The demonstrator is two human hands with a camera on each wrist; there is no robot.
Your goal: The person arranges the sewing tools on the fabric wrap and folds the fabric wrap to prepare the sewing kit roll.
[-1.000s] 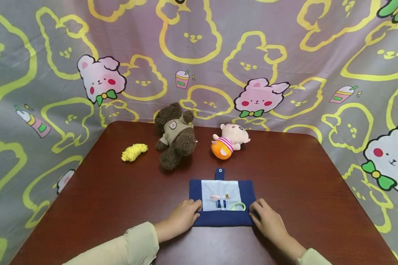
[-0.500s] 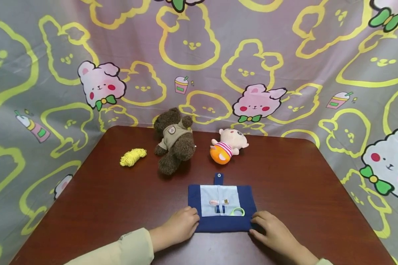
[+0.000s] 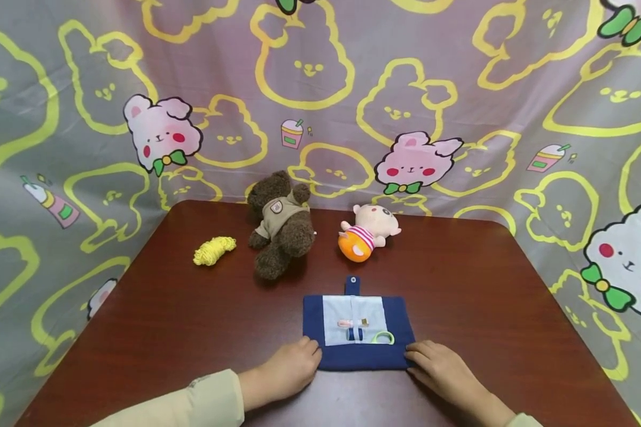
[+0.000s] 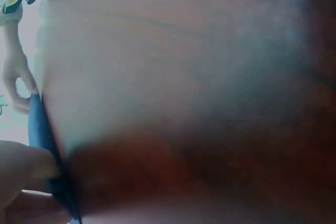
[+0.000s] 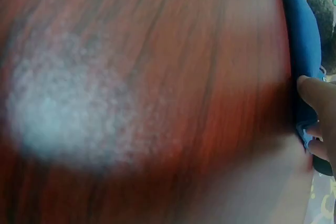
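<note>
A navy fabric pouch (image 3: 360, 358) lies spread on the table, its snap strap (image 3: 353, 285) pointing away from me. On its pale blue panel (image 3: 339, 308) are a dark blue spool (image 3: 355, 335), a small pink item (image 3: 345, 324) and a light green loop (image 3: 384, 337) like a scissors handle. My left hand (image 3: 291, 364) pinches the pouch's near left edge; in the left wrist view the thumb (image 4: 32, 162) lies over that edge. At the near right corner my right hand (image 3: 444, 369) grips the fabric, its thumb (image 5: 315, 96) against the edge in the right wrist view.
Behind the pouch, a brown teddy bear (image 3: 284, 228) and a pink plush toy in an orange bottom (image 3: 367, 232) lie on the brown table (image 3: 481, 284). A yellow yarn bundle (image 3: 214, 251) is at the back left. A patterned curtain (image 3: 320, 77) hangs along the table's far side.
Both hands stay at the pouch's near corners. The right thumb has tucked in below the fingers at the corner. The head view has shifted slightly; the pouch has hardly moved on the table.
</note>
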